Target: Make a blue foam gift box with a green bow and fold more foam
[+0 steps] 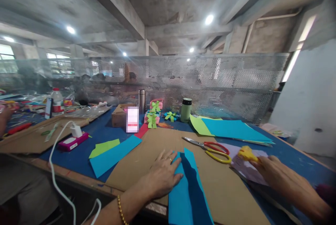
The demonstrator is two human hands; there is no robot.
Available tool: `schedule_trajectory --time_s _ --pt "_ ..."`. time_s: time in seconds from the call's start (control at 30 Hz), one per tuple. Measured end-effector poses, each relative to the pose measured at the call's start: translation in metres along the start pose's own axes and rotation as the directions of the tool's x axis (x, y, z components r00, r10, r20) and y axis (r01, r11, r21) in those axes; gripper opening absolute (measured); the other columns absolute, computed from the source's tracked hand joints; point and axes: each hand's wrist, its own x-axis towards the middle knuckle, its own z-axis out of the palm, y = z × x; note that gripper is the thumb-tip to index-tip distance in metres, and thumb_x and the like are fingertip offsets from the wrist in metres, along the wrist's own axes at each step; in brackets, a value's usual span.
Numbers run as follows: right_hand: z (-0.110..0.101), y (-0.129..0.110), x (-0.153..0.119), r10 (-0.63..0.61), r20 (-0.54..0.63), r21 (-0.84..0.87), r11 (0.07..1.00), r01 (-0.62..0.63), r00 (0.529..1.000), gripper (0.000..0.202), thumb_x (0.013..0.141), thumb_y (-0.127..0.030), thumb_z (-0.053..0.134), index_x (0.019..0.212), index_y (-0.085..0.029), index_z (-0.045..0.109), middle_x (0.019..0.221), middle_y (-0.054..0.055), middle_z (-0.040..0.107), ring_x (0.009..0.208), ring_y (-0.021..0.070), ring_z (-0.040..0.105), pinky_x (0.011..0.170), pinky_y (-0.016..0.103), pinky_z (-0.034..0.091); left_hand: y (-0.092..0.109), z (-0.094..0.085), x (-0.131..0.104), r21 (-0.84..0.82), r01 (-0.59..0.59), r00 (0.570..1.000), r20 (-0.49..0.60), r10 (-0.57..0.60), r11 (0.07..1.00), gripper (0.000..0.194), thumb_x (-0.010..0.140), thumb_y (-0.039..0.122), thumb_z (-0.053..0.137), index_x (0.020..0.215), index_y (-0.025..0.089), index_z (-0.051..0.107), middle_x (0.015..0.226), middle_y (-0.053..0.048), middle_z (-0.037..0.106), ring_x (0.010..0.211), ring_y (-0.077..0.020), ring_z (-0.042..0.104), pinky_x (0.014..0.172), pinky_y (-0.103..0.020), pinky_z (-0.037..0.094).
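Observation:
My left hand (pixel 165 172) lies with fingers stretched over the left edge of a blue paper sheet (pixel 181 197), which has a lengthwise fold with its right side standing up. The sheet rests on brown cardboard (pixel 228 190) at the front of the table. To the right, my right hand (pixel 270 170) has its fingers closed at the near end of a yellow object (pixel 246 153), over a pale lilac sheet (pixel 244 169). Blur hides the yellow object's kind and part of the grip. Scissors (pixel 207 146) with red and yellow handles lie between the hands.
Blue and green sheets (pixel 233 128) lie back right. A green flask (pixel 186 110), steel flask (pixel 142 100), propped phone (pixel 132 120) and green-bowed pieces (pixel 152 120) stand along the back. Left are blue paper (pixel 115 155) and a pink power strip (pixel 73 142) with a white cable (pixel 54 172).

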Motion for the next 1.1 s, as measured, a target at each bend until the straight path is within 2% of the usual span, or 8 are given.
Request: schedule_trajectory --time_s 0.1,0.2,0.3,0.4,0.53,0.67,0.9,1.1 --pt "-0.025 -0.042 0.014 -0.034 0.175 0.151 0.989 0.007 0.984 0.048 0.092 -0.06 0.037 0.073 -0.024 0.062 0.079 0.016 0.066 0.072 0.0276 0.062 0.07 0.042 0.045 0.003 0.0 -0.002 0.025 -0.015 1.0 -0.016 0.015 1.0 0.053 0.103 0.048 0.035 0.15 0.026 0.042 0.152 -0.015 0.046 0.144 -0.031 0.039 0.118 -0.058 0.029" --pt "-0.046 -0.091 0.029 -0.11 0.279 0.35 0.937 0.006 0.954 0.061 0.089 -0.074 0.033 0.088 -0.021 0.064 0.077 0.009 0.065 0.066 0.0229 0.058 0.061 0.035 0.042 0.003 -0.002 -0.003 0.057 -0.06 0.998 -0.013 0.061 0.997 0.042 0.103 0.043 0.038 0.14 0.033 0.056 0.148 -0.014 0.049 0.141 -0.034 0.042 0.114 -0.061 0.033" --pt "-0.053 -0.131 0.038 -0.225 0.317 0.532 0.847 0.024 0.921 0.066 0.086 -0.08 0.038 0.081 -0.018 0.061 0.07 0.004 0.057 0.065 0.0176 0.051 0.057 0.03 0.038 0.003 -0.003 -0.005 0.061 -0.099 0.993 -0.06 0.103 0.993 0.038 0.102 0.04 0.042 0.134 0.034 0.06 0.147 -0.013 0.05 0.139 -0.0345 0.044 0.111 -0.061 0.037" --pt "-0.05 -0.154 0.04 -0.317 0.368 0.703 0.71 -0.039 0.874 0.061 0.086 -0.078 0.045 0.081 -0.018 0.058 0.068 0.001 0.052 0.06 0.0132 0.045 0.053 0.026 0.035 0.002 -0.005 -0.005 0.061 -0.14 0.986 -0.079 0.144 0.988 0.037 0.1 0.038 0.047 0.135 0.034 0.059 0.146 -0.013 0.049 0.137 -0.0347 0.044 0.108 -0.06 0.041" --pt "-0.041 -0.166 0.039 -0.41 0.384 0.821 0.561 -0.104 0.827 0.057 0.088 -0.071 0.05 0.091 -0.016 0.062 0.067 0.001 0.054 0.059 0.0121 0.046 0.054 0.026 0.035 0.002 -0.005 -0.004 0.092 -0.184 0.975 -0.109 0.194 0.979 0.035 0.098 0.038 0.052 0.128 0.028 0.065 0.144 -0.016 0.049 0.134 -0.0361 0.045 0.106 -0.059 0.043" --pt "-0.032 -0.168 0.036 -0.448 0.391 0.863 0.482 -0.151 0.804 0.057 0.088 -0.069 0.053 0.098 -0.014 0.065 0.068 0.002 0.056 0.061 0.0137 0.049 0.057 0.028 0.037 0.005 -0.007 -0.005 0.073 -0.223 0.961 -0.153 0.232 0.972 0.029 0.099 0.034 0.05 0.119 0.025 0.069 0.133 -0.015 0.055 0.124 -0.0318 0.052 0.101 -0.053 0.049" --pt "-0.024 -0.159 0.03 -0.473 0.427 0.85 0.5 -0.164 0.771 0.052 0.093 -0.065 0.049 0.097 -0.017 0.068 0.065 0.001 0.056 0.059 0.0128 0.047 0.056 0.027 0.037 0.01 -0.011 -0.004 0.026 -0.161 0.98 -0.114 0.163 0.987 0.016 0.095 0.03 0.058 0.102 0.018 0.065 0.124 -0.014 0.059 0.111 -0.0288 0.06 0.092 -0.047 0.054" --pt "-0.02 -0.153 0.029 -0.508 0.439 0.831 0.543 -0.12 0.741 0.055 0.094 -0.065 0.046 0.096 -0.016 0.07 0.066 0.002 0.057 0.06 0.0132 0.049 0.056 0.026 0.039 0.012 -0.004 -0.005 0.014 -0.085 0.992 -0.095 0.086 0.996 0.02 0.092 0.026 0.062 0.11 0.016 0.059 0.128 -0.015 0.056 0.111 -0.0284 0.061 0.092 -0.045 0.056"
